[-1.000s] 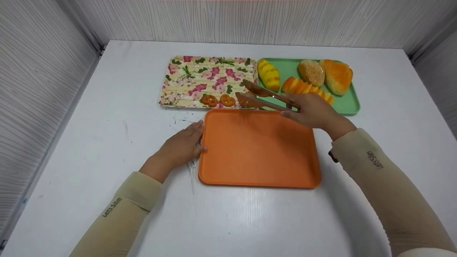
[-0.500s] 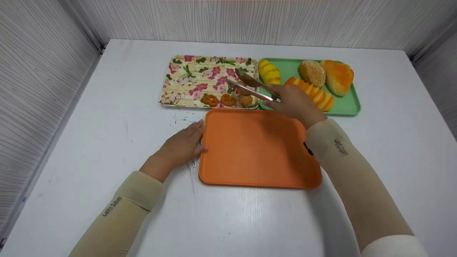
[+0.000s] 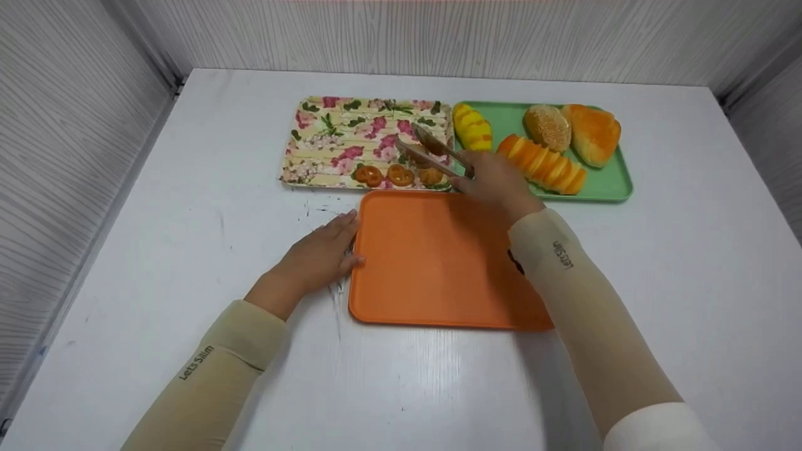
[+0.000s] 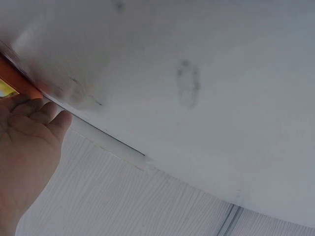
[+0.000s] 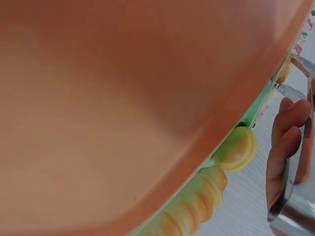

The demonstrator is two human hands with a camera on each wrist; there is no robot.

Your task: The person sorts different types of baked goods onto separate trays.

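Note:
My right hand (image 3: 495,178) grips metal tongs (image 3: 443,149), their two arms spread apart. The tongs reach over the right part of the floral tray (image 3: 326,147), above a small round pastry (image 3: 430,176); a brown patch shows between their arms. Two pretzels (image 3: 368,176) lie beside that pastry along the tray's near edge. In the right wrist view, curled fingers (image 5: 288,130) wrap the tongs. My left hand (image 3: 316,257) lies flat with fingers straight at the left rim of the orange tray (image 3: 407,263). The left wrist view shows its fingertips close to the orange edge (image 4: 19,81).
At the back right, a green tray (image 3: 617,181) bears a yellow striped bread (image 3: 472,127), a ridged orange loaf (image 3: 545,164), a seeded bun (image 3: 547,127) and a golden bread (image 3: 591,134). The trays sit close together on a white table (image 3: 401,388), with a panel wall (image 3: 438,37) behind.
My right hand has carried the tongs left, from over the green tray's near left part to over the floral tray. My left hand has stayed in place.

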